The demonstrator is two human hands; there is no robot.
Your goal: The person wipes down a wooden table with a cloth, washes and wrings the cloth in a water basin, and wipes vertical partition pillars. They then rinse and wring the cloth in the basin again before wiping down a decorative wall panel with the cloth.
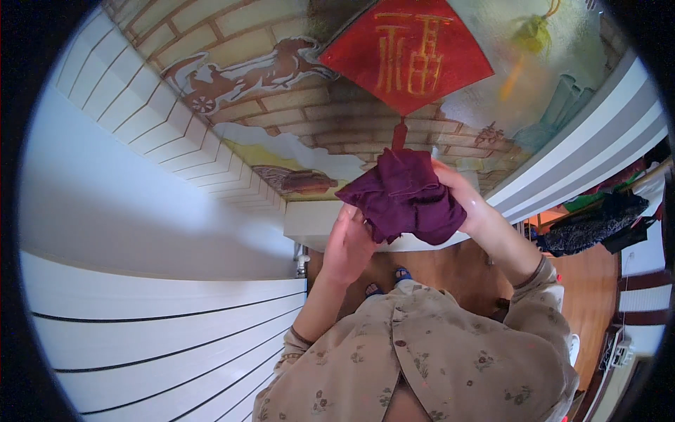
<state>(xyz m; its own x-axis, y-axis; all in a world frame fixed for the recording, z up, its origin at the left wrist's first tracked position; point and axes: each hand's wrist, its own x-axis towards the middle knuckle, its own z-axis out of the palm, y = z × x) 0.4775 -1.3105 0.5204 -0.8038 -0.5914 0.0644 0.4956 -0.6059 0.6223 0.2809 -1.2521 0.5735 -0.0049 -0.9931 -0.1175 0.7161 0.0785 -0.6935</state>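
A dark purple cloth (404, 193), bunched and partly folded, is held up in front of my chest between both hands. My left hand (346, 245) grips its lower left side, thumb up against the fabric and the other fingertips partly under it. At the upper right side, my right hand (458, 195) is closed around the cloth, and its fingers mostly disappear behind the folds. What the bundle may wrap, if anything, is hidden.
Ahead stands a painted glass panel (295, 109) with a red diamond-shaped hanging ornament (408, 53). Below it runs a white ledge (309, 219). White slatted panelling (162, 323) lies at left, beside a pipe valve (302, 264). Dark clothes (590, 225) hang at right over wooden flooring (587, 295).
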